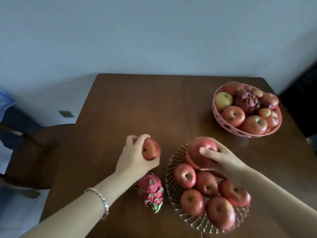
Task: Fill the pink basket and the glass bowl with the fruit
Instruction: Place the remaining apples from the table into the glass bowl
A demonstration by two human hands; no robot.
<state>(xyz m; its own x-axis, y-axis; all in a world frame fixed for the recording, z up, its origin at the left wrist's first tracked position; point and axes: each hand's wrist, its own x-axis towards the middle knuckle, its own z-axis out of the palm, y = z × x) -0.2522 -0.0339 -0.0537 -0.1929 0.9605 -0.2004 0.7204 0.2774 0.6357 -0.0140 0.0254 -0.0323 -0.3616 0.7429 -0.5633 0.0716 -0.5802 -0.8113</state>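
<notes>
Left hand (137, 157) fingers wrap a red apple (151, 149) above the worktop (137, 100). Right hand (221, 157) fingers cup another apple (200, 152) over the glass bowl (173, 189). Apples look firm, smooth, fairly heavy: whole-palm hold around the middle seems safest.

You are in a home, at a dining table. The brown wooden table (137, 103) stands pushed against a plain pale wall (154, 31), and a dark wooden chair (34, 152) sits at its left side. Low on the wall there is a small socket plate (66, 114). A pink basket (221, 119) and a glass bowl (173, 191), both full of apples, stand on the table as fruit would in a household.
</notes>
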